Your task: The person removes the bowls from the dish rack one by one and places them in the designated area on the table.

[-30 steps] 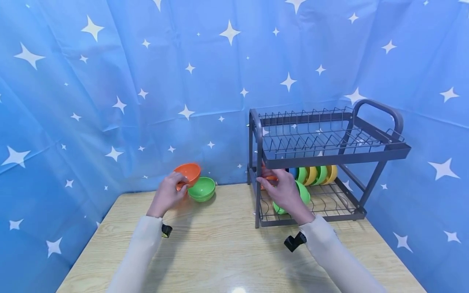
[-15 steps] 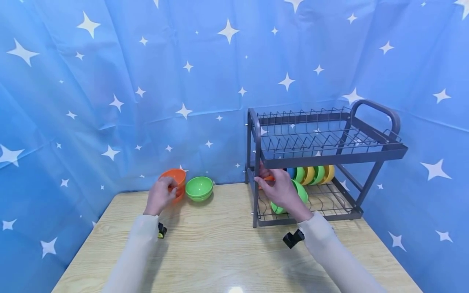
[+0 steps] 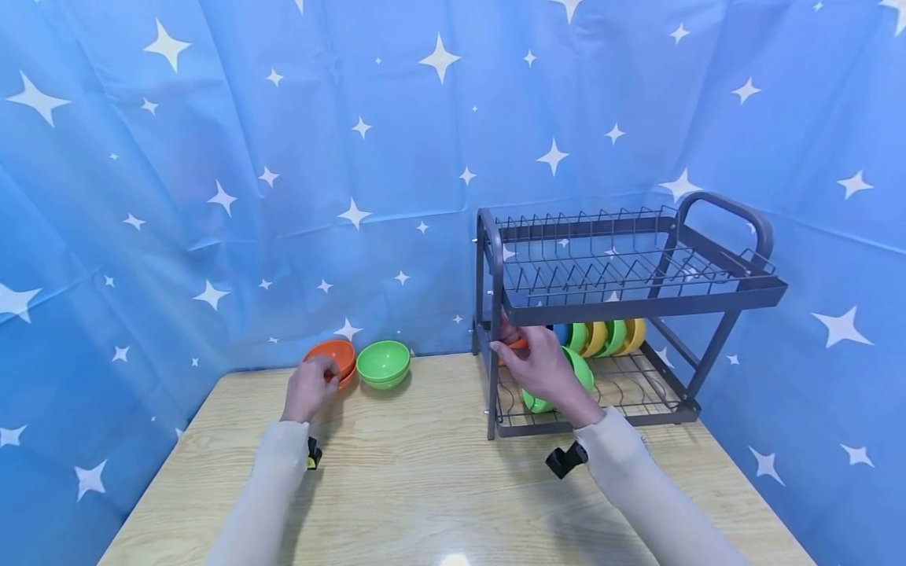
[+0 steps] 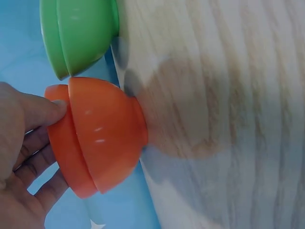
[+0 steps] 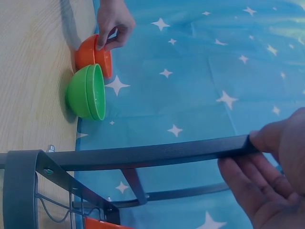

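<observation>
Orange bowl (image 3: pixel 331 358) down on the wooden table (image 3: pixel 425 479) in the head view, at the back edge against the blue star cloth (image 3: pixel 248 157), just beside a green bowl (image 3: pixel 384 363). Left hand (image 3: pixel 310 387) on the near rim, thumb over the edge, fingers curled round it. Over at the grey dish rack (image 3: pixel 623 303), right hand (image 3: pixel 543 365) up against the left end of the lower tier, close by another orange bowl (image 3: pixel 520 343) and in front of a green one; row of green and yellow bowls standing on edge behind.

Left wrist view: orange bowl (image 4: pixel 97 138) seated foot-down on the wood, thumb (image 4: pixel 40 110) pressed on the rim, fingers tucked inside. Green bowl (image 4: pixel 78 33) alongside, a sliver of cloth between the two.

Right wrist view: right hand (image 5: pixel 274 176) at the rack's dark bar (image 5: pixel 143 155), thumb resting on top, fingers loosely curved beneath, not clamped. Left hand (image 5: pixel 113 21) far off, pinching the orange bowl (image 5: pixel 93 56) next to the green bowl (image 5: pixel 86 93).
</observation>
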`<move>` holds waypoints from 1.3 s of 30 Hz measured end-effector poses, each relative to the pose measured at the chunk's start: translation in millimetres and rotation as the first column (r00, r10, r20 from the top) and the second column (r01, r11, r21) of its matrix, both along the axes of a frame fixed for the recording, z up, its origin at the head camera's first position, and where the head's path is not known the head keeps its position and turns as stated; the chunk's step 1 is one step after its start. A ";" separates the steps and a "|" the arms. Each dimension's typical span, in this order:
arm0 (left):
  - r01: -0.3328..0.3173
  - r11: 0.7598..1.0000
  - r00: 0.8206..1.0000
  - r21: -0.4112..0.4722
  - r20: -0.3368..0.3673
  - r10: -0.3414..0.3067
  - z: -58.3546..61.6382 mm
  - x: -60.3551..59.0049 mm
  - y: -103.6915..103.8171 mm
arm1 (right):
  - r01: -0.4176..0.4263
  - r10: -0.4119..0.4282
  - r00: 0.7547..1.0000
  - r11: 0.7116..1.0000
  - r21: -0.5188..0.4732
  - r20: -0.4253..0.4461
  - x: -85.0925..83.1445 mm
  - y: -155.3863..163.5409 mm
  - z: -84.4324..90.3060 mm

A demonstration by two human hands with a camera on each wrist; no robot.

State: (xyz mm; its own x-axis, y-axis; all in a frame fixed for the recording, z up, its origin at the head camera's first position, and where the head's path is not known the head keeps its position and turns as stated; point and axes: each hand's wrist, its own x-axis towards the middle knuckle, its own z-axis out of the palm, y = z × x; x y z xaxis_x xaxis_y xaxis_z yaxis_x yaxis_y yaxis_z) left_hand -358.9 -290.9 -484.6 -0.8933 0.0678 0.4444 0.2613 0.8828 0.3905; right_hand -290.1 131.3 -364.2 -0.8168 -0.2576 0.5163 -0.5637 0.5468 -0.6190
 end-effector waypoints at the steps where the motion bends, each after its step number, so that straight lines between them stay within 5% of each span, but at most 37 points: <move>1: 0.001 1.000 1.000 0.000 0.002 -0.001 -0.9 0.2 -0.1 | 0.001 -0.001 1.000 1.000 0.000 -0.003 -0.1 0.0 -0.1; 23: -0.021 0.999 0.996 -0.034 0.090 0.024 -0.1 4.4 3.5 | -0.005 0.005 1.000 1.000 0.001 -0.023 0.4 -0.1 -1.8; 32: -0.060 0.996 0.992 0.072 0.119 0.051 0.2 14.0 14.8 | 0.002 -0.002 1.000 1.000 0.013 -0.012 0.4 0.5 -3.4; 39: -0.033 0.987 0.991 0.154 0.134 0.012 8.5 18.7 33.9 | 0.000 0.000 0.999 1.000 0.013 -0.037 -2.0 0.7 -4.4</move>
State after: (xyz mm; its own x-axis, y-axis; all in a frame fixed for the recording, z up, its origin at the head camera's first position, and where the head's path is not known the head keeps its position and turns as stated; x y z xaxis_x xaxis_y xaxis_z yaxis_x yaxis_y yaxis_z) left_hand -340.2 -257.0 -476.1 -0.9453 -0.0142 0.3259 0.1786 0.8135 0.5535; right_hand -292.0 132.0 -368.6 -0.7970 -0.2644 0.5431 -0.5863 0.5548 -0.5903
